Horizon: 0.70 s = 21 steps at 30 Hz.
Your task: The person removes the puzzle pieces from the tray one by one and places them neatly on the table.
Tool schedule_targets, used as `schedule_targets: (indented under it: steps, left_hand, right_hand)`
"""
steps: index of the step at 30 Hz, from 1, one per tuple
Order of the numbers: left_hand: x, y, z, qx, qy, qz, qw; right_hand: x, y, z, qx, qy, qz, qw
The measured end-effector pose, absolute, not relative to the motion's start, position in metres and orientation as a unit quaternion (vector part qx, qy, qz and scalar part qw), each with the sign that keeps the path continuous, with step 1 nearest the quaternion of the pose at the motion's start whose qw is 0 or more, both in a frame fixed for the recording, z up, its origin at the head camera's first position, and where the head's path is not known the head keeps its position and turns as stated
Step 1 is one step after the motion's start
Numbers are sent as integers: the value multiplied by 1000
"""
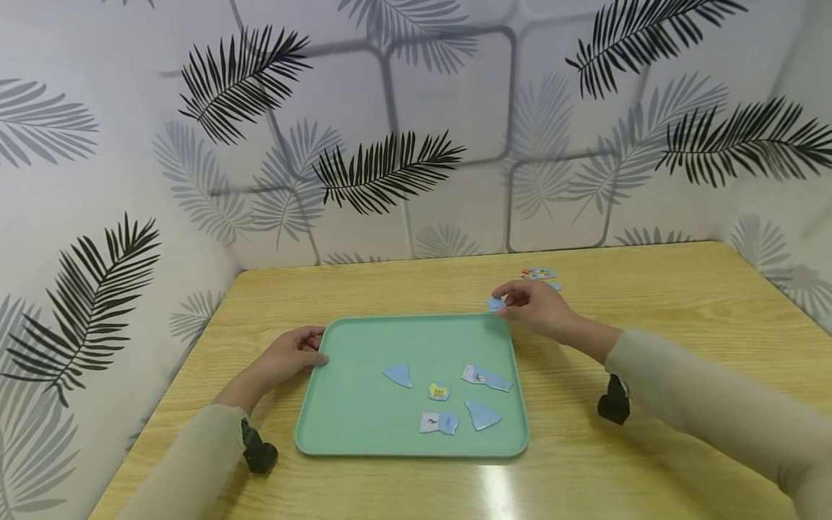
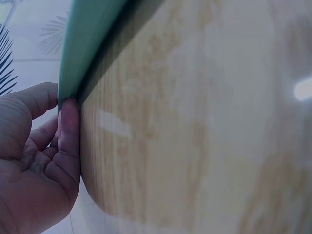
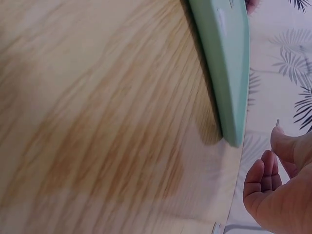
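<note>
My left hand [image 1: 292,355] grips the left rim of a green tray [image 1: 357,426]. In the left wrist view its thumb and fingers [image 2: 69,126] pinch the tray's edge. Beyond the tray's back right corner, my right hand [image 1: 536,309] pinches a light blue puzzle piece [image 1: 495,304] between thumb and fingers. Only a thin edge of that piece shows in the right wrist view. On the tray's right half lie several flat puzzle pieces: a blue triangle [image 1: 399,375], a small yellow piece [image 1: 438,391], a long piece with a figure [image 1: 487,378], another blue triangle [image 1: 482,415] and a white-and-blue piece [image 1: 439,422].
A small group of colourful pieces [image 1: 538,273] lies on the wooden table [image 1: 650,325] behind my right hand, with a blue piece [image 1: 555,286] next to it. A leaf-patterned wall covering [image 1: 448,209] borders the table's back and sides.
</note>
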<state>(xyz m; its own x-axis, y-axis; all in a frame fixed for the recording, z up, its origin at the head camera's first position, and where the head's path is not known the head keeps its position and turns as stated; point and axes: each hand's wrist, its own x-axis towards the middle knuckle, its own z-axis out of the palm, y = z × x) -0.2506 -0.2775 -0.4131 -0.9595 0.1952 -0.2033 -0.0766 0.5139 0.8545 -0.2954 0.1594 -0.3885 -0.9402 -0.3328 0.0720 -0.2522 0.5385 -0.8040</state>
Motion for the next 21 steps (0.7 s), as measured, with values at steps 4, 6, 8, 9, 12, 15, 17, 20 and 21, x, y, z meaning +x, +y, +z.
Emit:
schedule_targets:
  steps: [4, 6, 8, 9, 12, 15, 17, 20, 21]
  left_hand:
    - [-250, -277, -414, 37, 860, 489, 138]
    - [-250, -277, -414, 36, 861, 489, 138]
    - [-250, -277, -414, 33, 861, 489, 137]
    - [-250, -277, -413, 32, 861, 489, 137]
    - [-250, -276, -413, 32, 860, 490, 139]
    - [-250, -276, -412, 35, 858, 493, 140]
    - [-250, -277, -413, 38, 857, 494, 141]
    - [-250, -277, -413, 38, 857, 494, 140]
    - [-250, -276, -413, 37, 858, 493, 140]
  right_hand:
    - [-297, 172, -393, -156, 878, -451, 34]
    - [-299, 179, -395, -147, 881, -449, 30]
    - [-300, 185, -397, -140, 883, -448, 27]
    - [-300, 188, -397, -136, 884, -447, 27]
    - [-299, 196, -397, -126, 885, -447, 26]
    - [-297, 203, -396, -115, 887, -447, 25]
    - [-297, 207, -396, -108, 888, -447, 24]
    - [-299, 214, -398, -99, 890, -444, 25]
    - [-300, 216, -399, -97, 892, -442, 26]
